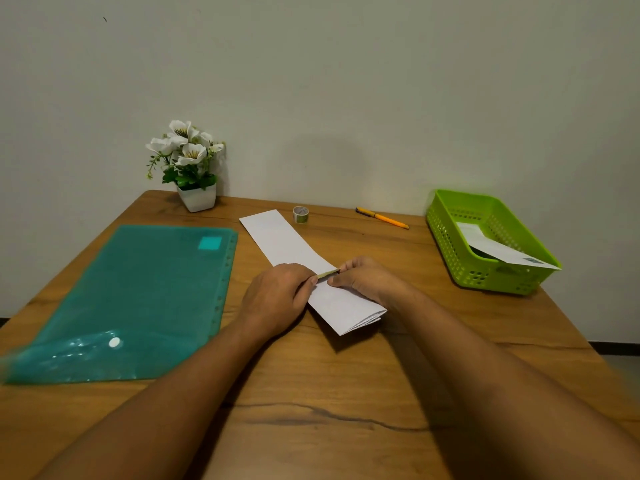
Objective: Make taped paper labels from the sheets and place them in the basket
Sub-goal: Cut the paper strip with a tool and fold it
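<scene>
A long folded white paper strip lies slantwise on the wooden table, its near end folded into layers. My left hand and my right hand rest on the strip's near part and pinch a short piece of tape stretched between their fingertips just above the paper. A small tape roll stands behind the strip. The green basket sits at the right with a white folded paper label lying in it.
A teal plastic folder covers the left of the table. A white pot of artificial flowers stands at the back left by the wall. An orange pen lies behind, between the tape roll and the basket.
</scene>
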Tool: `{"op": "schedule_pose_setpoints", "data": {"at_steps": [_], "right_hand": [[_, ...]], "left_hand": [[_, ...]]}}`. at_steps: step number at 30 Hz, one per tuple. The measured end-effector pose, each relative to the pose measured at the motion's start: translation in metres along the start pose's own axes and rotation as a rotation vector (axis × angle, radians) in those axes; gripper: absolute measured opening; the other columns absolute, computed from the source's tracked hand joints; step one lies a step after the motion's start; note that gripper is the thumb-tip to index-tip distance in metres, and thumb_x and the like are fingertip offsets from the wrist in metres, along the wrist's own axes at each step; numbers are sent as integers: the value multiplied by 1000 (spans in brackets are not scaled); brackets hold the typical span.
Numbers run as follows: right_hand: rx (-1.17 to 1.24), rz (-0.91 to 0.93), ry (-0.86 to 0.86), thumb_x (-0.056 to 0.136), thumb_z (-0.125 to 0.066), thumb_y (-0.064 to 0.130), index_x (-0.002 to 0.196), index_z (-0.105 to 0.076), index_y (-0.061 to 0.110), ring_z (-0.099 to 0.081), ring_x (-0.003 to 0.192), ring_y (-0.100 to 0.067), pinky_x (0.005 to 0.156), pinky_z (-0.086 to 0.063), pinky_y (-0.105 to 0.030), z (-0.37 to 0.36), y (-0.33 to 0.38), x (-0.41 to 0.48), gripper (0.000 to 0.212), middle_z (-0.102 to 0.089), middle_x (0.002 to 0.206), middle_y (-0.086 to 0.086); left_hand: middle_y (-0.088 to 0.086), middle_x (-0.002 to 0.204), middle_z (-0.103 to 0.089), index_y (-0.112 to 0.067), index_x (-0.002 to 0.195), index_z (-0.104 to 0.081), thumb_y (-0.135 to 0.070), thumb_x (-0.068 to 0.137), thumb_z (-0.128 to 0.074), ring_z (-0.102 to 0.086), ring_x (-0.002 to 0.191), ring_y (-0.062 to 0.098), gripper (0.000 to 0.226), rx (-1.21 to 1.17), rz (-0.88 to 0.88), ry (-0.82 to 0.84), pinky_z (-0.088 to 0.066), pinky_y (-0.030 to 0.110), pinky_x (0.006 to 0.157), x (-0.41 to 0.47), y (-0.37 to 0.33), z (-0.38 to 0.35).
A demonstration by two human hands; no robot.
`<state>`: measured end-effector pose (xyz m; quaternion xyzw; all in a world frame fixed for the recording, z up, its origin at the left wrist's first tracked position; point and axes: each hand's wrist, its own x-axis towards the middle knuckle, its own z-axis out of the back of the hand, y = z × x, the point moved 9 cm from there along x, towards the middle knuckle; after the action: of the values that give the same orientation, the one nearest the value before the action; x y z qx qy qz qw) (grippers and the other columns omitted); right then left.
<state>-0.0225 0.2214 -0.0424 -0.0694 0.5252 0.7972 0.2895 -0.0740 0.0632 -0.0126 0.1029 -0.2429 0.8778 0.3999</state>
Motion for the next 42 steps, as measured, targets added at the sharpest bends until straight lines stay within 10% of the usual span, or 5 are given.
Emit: {"op": "schedule_pose_setpoints", "data": {"at_steps": [9, 18, 24, 30, 42], "right_hand": [[140, -54, 166, 77, -90, 14, 125, -63, 26, -74, 107, -27, 99, -59, -49, 1, -27, -4, 56, -73, 120, -7], [155, 15, 42, 86, -82, 9, 142, -50, 22, -70, 97, -22, 52, -58, -27, -2, -11, -10, 66, -59, 124, -4], [211, 66, 18, 89, -80, 11, 151, -43, 16, -70, 90, -19, 50, -57, -25, -9, -2, -4, 72, -55, 142, -7], [330, 35, 158, 90, -76, 0, 152, -40, 16, -76, 78, -26, 58, -61, -29, -8, -20, -16, 74, -77, 100, -16], [382, 59, 91, 91, -73, -4, 151, -39, 11, -76, 75, -22, 52, -59, -26, -20, 3, -3, 71, -76, 106, -17]], "left_hand": [[-5, 109, -74, -23, 118, -73, -38, 105, -50, -62, 97, 9, 31, 47, 82, -47, -54, 28, 80, 4, 7, 3], [-8, 112, -73, -25, 121, -72, -39, 105, -49, -63, 99, 9, 31, 28, 31, -8, -54, 29, 80, 2, 0, 0], [-8, 104, -73, -25, 113, -73, -39, 105, -48, -61, 91, 8, 30, 36, 38, -5, -55, 32, 74, 1, 1, 2], [-6, 106, -74, -24, 115, -74, -37, 105, -49, -62, 94, 10, 30, 36, 60, -36, -51, 28, 74, 4, 5, 2], [-7, 106, -74, -25, 114, -74, -36, 104, -51, -62, 92, 8, 27, -33, 6, -24, -46, 26, 71, 1, 0, 4]]}}
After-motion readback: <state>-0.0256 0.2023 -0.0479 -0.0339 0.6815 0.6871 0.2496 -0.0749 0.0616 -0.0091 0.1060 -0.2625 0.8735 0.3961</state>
